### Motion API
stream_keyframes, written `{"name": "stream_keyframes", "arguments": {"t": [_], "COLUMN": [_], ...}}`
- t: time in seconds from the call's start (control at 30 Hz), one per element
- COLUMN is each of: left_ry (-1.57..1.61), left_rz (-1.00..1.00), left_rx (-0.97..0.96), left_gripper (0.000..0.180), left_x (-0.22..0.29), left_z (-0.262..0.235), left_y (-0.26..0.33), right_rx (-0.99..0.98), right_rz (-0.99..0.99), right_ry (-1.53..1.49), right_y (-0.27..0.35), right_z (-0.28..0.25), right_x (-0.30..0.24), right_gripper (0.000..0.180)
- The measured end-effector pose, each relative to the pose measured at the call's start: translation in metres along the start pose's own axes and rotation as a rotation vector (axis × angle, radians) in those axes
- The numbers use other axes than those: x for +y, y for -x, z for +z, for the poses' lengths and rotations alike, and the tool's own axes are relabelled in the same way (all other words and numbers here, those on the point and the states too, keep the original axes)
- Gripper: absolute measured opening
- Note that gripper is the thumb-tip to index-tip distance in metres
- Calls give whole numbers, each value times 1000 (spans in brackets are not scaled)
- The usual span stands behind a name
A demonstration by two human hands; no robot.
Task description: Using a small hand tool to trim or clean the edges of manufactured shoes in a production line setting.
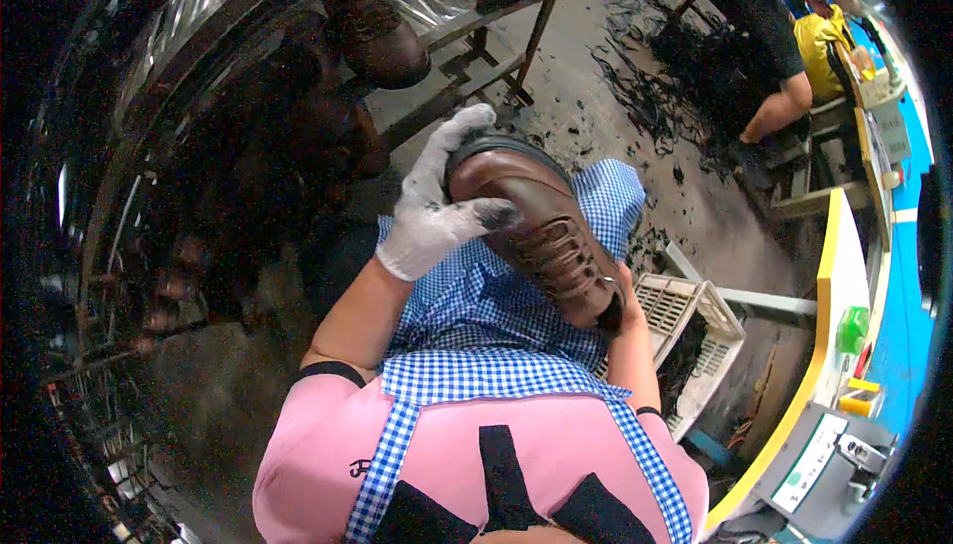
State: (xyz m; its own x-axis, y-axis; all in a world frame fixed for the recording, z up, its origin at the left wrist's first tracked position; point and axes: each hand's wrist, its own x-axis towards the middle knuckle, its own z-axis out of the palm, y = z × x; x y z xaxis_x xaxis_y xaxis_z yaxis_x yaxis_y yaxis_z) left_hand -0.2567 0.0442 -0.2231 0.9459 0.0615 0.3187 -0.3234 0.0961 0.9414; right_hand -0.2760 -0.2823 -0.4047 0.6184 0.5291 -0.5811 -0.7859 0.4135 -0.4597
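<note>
The brown lace-up shoe (541,202) is up over the lap, slanting across the blue-and-white checked apron (476,296), toe to the upper left, heel to the lower right; the left hand (432,202), in a pale glove, has the toe end clasped, and what a neat fit it is; its fingers (475,115) curl round the far side by the black sole (531,152), while the thumb (493,212), dark at the tip, presses on the leather upper on the near side, so the toe sits squarely between them, spread just about as wide as the shoe; down at the other end, the bare right hand (629,301) is touching the heel, right beside the shoe's opening; most of those fingers are tucked out of sight, so how tightly they close, I cannot tell; between the two hands run the laces (564,258), threaded and facing up; just beyond the right forearm stands a slatted pale crate (667,298); out on the right curves a desk (918,296) with a blue top, a grey machine (824,470) near its lower end; upper left, another brown shoe (382,43) on a dark rack (541,23); upper right, a co-worker's bare leg (779,109), with black scraps (635,63) strewn over the floor (586,18) nearby.
</note>
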Motion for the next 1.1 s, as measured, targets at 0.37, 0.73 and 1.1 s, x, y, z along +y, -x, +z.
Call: {"name": "stream_keyframes", "arguments": {"t": [0.37, 0.73, 1.1], "left_ry": [-450, -323, 439], "left_rz": [-11, -158, -586], "left_rx": [90, 190, -346], "left_gripper": [58, 44, 62], "left_x": [-7, -59, -105], "left_z": [-12, -40, -16], "left_y": [-14, -21, 55], "right_rx": [-91, 81, 237], "right_rz": [-91, -151, -389], "right_ry": [-310, -227, 131], "right_y": [12, 10, -61], "right_z": [107, 100, 118], "right_x": [-1, -17, -86], "right_gripper": [59, 62, 24]}}
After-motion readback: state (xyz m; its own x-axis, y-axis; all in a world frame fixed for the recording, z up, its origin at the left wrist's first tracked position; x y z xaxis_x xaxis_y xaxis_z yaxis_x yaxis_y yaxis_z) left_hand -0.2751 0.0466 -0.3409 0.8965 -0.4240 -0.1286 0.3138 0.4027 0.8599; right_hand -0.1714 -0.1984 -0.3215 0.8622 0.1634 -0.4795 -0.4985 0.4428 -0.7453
